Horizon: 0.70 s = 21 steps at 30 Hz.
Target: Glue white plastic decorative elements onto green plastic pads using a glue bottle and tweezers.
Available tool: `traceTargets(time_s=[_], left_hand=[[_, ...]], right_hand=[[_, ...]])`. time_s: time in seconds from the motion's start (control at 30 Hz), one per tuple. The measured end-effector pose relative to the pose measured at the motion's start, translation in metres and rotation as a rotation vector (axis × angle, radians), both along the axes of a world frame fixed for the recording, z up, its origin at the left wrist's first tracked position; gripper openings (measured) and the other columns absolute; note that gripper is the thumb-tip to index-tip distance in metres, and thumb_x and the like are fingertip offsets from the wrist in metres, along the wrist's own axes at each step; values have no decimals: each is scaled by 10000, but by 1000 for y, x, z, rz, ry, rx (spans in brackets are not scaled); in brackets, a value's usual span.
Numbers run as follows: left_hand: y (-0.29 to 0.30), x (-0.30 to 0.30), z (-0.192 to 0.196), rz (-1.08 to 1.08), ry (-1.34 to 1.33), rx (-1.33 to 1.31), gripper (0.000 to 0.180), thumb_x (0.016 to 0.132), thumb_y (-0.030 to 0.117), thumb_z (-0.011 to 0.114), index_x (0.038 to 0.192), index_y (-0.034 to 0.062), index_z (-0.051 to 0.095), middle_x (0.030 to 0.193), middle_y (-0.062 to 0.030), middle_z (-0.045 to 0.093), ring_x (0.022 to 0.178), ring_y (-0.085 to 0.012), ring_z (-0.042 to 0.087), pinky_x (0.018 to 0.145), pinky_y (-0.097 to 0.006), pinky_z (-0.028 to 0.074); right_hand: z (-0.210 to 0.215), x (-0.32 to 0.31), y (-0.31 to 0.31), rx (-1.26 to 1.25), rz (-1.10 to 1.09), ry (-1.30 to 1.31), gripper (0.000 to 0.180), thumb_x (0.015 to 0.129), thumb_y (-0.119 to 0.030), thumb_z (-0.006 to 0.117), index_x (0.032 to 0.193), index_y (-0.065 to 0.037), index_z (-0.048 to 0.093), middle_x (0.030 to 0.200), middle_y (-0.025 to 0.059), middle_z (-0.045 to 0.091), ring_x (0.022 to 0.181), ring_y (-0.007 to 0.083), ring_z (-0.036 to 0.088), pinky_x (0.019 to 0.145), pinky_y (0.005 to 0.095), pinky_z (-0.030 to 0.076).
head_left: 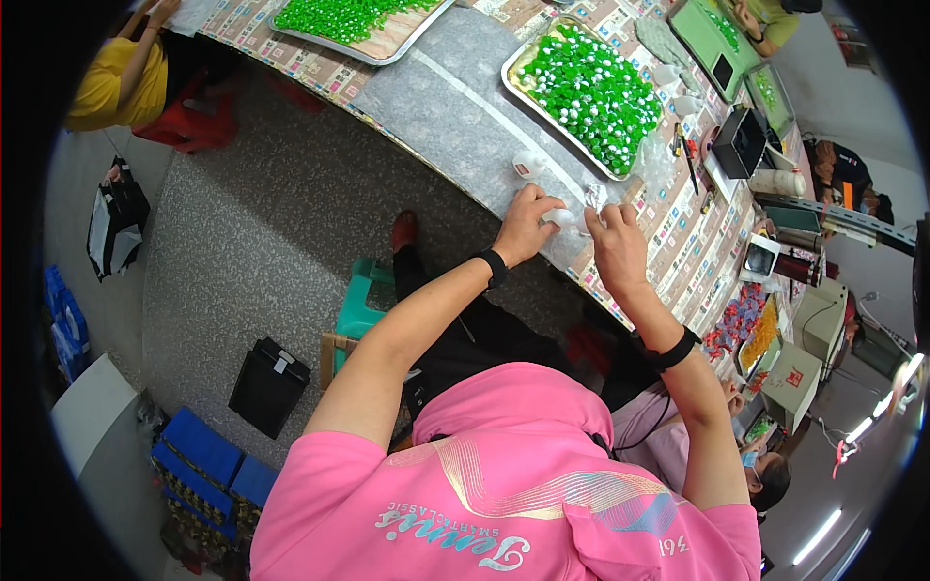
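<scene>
Over the table's front edge, my left hand (528,227) pinches a small white round piece (559,219) between thumb and fingers. My right hand (620,247) is close beside it, fingertips drawn together; what they grip is too small to make out. Just beyond the right fingertips lies a crumpled, shiny bit of clear plastic (595,197). A small white rounded container (527,165) with a reddish label stands past my left hand. Further off, a metal tray (510,85) carries a heap of small green and white-silver pieces (591,97).
Grey sheeting (426,97) covers part of the patterned table (678,228). Another tray (373,53) of green pieces is at the far left. A black box (739,142) stands at right. Co-workers sit around; a green stool (360,302) is by my legs.
</scene>
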State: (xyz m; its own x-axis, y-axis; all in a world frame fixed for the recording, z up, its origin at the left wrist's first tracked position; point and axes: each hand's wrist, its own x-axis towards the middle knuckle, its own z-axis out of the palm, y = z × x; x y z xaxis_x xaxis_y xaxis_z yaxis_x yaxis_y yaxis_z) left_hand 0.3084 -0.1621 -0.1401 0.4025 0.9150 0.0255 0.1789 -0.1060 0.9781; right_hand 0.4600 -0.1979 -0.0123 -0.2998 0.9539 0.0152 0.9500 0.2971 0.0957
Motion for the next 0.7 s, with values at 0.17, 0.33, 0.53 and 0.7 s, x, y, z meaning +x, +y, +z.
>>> traceTargets(time_s=[0.17,0.33,0.53,0.7], left_hand=[[0,0,0,5,10,25,360,657,30,769,987,123,661,985,-86,488,969,-301,502,858,-399,437],[0,0,0,9,7,27,361,653,27,771,983,126,665,983,-84,487,970,-298,503,861,-396,439],[0,0,0,12,11,31,368,650,25,772,987,129,668,982,-83,486,969,-296,502,864,-392,439],[0,0,0,8,4,26,369,649,25,772,988,128,668,979,-82,483,968,-295,500,862,-391,439]], right_hand=[[2,-1,1,-1,10,-27,304,731,-66,588,1032,-66,632,880,80,527,872,261,518,686,337,497],[3,-3,2,-13,14,-34,295,739,-70,591,1031,-66,626,870,76,519,858,254,511,675,334,491],[5,-4,3,-19,25,-51,284,743,-75,592,1025,-59,624,870,74,514,854,249,506,674,330,485],[6,-4,4,-22,28,-63,276,745,-81,591,1018,-56,624,866,74,511,851,247,507,668,329,483]])
